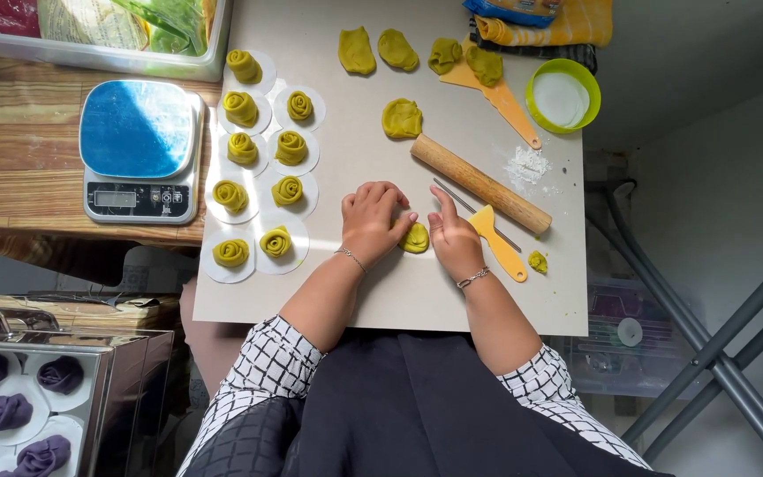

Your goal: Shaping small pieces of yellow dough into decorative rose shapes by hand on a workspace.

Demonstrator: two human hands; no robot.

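A yellow-green dough piece (pixel 416 238) lies on the pale work board (pixel 381 291) between my two hands. My left hand (pixel 373 218) curls over its left side, fingers bent and touching it. My right hand (pixel 452 237) presses against its right side. Both hands cup the dough together. Several finished rose-shaped dough rolls (pixel 276 240) sit on white paper rounds at the board's left side.
A wooden rolling pin (pixel 480 183), a thin metal stick (pixel 474 212) and a yellow scraper (pixel 498 245) lie right of my hands. Flat dough pieces (pixel 402 118), a green bowl of flour (pixel 562 95), a kitchen scale (pixel 139 150) and a tray of purple rolls (pixel 11 415) surround the board.
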